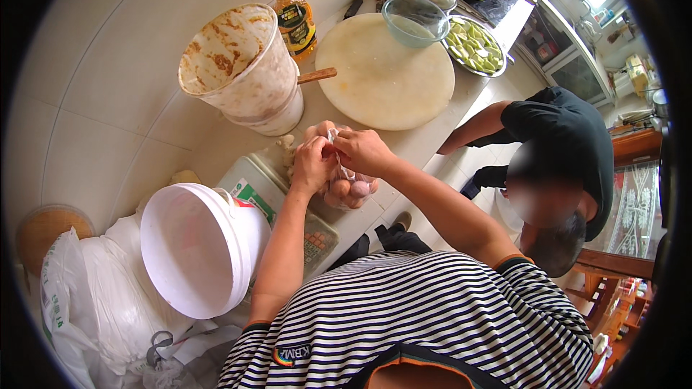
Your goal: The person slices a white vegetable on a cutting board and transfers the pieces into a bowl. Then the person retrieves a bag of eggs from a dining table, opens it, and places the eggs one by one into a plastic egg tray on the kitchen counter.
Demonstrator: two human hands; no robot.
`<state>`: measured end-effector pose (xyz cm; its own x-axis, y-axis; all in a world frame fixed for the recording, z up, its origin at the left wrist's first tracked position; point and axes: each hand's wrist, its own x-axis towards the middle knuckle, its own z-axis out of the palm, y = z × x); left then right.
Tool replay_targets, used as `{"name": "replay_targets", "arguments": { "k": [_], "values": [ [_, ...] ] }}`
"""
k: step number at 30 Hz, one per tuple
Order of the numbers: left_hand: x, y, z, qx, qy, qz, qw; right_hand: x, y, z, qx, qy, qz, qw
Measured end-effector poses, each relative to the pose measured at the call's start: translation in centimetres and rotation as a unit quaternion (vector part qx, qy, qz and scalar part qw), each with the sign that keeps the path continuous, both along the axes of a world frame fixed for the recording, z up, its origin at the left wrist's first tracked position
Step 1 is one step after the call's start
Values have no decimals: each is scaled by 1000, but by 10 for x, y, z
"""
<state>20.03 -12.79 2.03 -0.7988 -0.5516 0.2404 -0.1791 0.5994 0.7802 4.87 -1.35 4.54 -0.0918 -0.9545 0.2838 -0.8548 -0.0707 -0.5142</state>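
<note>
A clear plastic bag of brown eggs (350,190) rests on the counter in front of me. My left hand (312,163) pinches the gathered neck of the bag from one side. From the other side my right hand (361,150) grips the same twisted plastic, and the fingertips of both hands nearly meet there. Eggs show through the plastic below and behind my hands. Whether the neck is knotted is hidden by my fingers. A piece of ginger root (285,152) lies just beyond my left hand.
A round cutting board (378,81) bears a glass bowl (415,20). Near it stand a plate of sliced green vegetable (476,48), an oil bottle (295,21) and a stained bucket (246,67). A white bucket (186,251) tilts at left. Another person (559,146) bends over at right.
</note>
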Motion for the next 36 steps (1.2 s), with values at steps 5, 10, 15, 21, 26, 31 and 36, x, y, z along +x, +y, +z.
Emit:
{"name": "replay_targets", "arguments": {
  "k": [5,10,15,21,26,31,36],
  "values": [
    [-1,5,1,30,-30,19,999,-5,12,-16,-15,-47,-8,999],
    [-1,3,0,54,-20,23,998,4,3,-13,-67,50,-26,996],
    [0,0,2,9,-15,22,1000,0,6,-11,-57,52,28,997],
    [-1,9,2,-3,-27,52,998,9,12,-4,-67,10,-57,996],
    [-5,9,14,-67,0,20,998,7,6,-24,-16,158,-18,987],
    [-6,12,13,-131,-5,30,991,9,10,-13,-65,154,-8,986],
    [-8,11,9,5,-30,72,997,8,11,-7,-105,0,-50,993]
  ]
}}
